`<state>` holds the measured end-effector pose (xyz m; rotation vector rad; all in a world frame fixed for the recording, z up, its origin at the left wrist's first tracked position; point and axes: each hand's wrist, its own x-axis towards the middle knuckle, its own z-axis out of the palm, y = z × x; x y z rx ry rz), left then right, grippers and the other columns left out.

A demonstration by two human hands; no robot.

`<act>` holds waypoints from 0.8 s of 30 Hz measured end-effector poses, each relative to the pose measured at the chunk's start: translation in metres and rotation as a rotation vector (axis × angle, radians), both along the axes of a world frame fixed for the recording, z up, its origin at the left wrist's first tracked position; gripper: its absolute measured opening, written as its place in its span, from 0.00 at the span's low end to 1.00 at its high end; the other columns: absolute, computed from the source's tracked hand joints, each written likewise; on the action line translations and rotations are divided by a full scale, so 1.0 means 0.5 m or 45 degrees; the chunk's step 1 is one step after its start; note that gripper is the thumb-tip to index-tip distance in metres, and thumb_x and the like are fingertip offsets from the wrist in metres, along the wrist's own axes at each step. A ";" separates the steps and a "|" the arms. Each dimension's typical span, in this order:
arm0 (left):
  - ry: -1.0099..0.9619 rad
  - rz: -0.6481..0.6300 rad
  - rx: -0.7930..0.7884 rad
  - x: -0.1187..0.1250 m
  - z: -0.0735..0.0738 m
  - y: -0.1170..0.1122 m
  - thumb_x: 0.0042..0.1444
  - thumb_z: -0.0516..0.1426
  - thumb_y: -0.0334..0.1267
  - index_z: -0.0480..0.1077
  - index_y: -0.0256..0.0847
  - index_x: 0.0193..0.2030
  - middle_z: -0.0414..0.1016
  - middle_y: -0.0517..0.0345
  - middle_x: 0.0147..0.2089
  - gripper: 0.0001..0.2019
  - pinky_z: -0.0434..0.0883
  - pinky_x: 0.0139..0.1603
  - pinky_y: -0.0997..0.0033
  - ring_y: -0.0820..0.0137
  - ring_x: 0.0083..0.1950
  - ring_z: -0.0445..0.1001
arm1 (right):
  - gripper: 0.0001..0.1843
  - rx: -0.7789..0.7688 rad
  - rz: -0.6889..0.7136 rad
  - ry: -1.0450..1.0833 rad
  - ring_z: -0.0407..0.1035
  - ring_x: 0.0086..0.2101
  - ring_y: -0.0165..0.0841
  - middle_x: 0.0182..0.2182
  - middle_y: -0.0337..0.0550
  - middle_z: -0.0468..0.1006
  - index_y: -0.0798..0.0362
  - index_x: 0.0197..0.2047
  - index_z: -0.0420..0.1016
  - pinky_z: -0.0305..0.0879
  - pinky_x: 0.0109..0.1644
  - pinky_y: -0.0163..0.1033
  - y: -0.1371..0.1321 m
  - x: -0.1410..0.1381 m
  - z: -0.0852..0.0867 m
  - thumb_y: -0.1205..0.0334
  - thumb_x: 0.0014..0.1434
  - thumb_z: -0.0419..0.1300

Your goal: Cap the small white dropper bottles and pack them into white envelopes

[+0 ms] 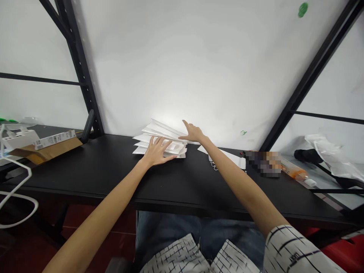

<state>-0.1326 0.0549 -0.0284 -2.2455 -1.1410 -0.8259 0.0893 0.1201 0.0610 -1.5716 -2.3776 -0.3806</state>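
Note:
A fanned stack of white flat packets (159,132) lies at the back of the black table (102,170), against the white wall. My left hand (157,149) rests flat on the front of the stack, fingers spread and open. My right hand (193,132) touches the stack's right end, its index finger raised and the other fingers loosely apart. Just right of my right forearm, a single white packet (231,158) lies flat on the table.
A cardboard box (47,149) with white items on top sits at the far left, with white cables (17,185) hanging by it. An orange bottle (295,172) and crumpled white plastic (332,153) lie at the right. Black shelf posts (82,68) flank the table.

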 end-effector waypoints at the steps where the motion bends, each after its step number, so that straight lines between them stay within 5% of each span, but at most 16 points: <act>1: 0.009 -0.011 0.006 0.002 0.002 -0.004 0.58 0.51 0.64 0.67 0.40 0.62 0.66 0.38 0.61 0.35 0.49 0.66 0.36 0.48 0.63 0.63 | 0.49 0.034 0.013 0.041 0.64 0.56 0.53 0.60 0.63 0.66 0.55 0.73 0.40 0.60 0.56 0.52 -0.012 0.022 0.006 0.41 0.60 0.57; 6: 0.109 -0.093 0.074 0.041 0.012 -0.024 0.60 0.49 0.61 0.68 0.38 0.59 0.67 0.38 0.60 0.32 0.51 0.67 0.39 0.51 0.63 0.63 | 0.39 0.030 -0.030 0.166 0.67 0.55 0.48 0.57 0.58 0.71 0.56 0.70 0.52 0.63 0.55 0.49 -0.069 0.182 0.003 0.48 0.63 0.57; 9: 0.190 -0.171 0.160 0.087 0.012 -0.036 0.63 0.49 0.58 0.69 0.37 0.57 0.69 0.38 0.58 0.28 0.51 0.68 0.42 0.52 0.63 0.64 | 0.23 -0.136 -0.093 0.170 0.71 0.52 0.43 0.51 0.53 0.78 0.56 0.56 0.73 0.65 0.55 0.43 -0.092 0.297 -0.026 0.57 0.59 0.61; 13: 0.308 -0.290 0.219 0.164 0.006 -0.050 0.65 0.49 0.51 0.72 0.35 0.50 0.71 0.38 0.55 0.22 0.54 0.67 0.45 0.53 0.60 0.66 | 0.14 -0.327 -0.231 0.219 0.75 0.47 0.41 0.45 0.47 0.82 0.54 0.44 0.81 0.67 0.51 0.39 -0.118 0.415 -0.080 0.62 0.53 0.65; 19: 0.393 -0.396 0.157 0.269 -0.007 -0.046 0.64 0.52 0.44 0.73 0.34 0.44 0.72 0.38 0.51 0.16 0.60 0.61 0.48 0.52 0.57 0.67 | 0.24 -0.436 -0.261 0.345 0.74 0.50 0.41 0.49 0.48 0.80 0.54 0.50 0.80 0.66 0.53 0.37 -0.141 0.448 -0.134 0.54 0.51 0.68; 24: 0.317 -0.431 0.081 0.283 -0.014 -0.036 0.64 0.52 0.42 0.74 0.34 0.44 0.72 0.39 0.50 0.14 0.62 0.59 0.51 0.55 0.56 0.68 | 0.20 -0.379 -0.384 0.172 0.71 0.52 0.42 0.52 0.45 0.78 0.49 0.51 0.80 0.65 0.54 0.38 -0.138 0.427 -0.143 0.51 0.57 0.62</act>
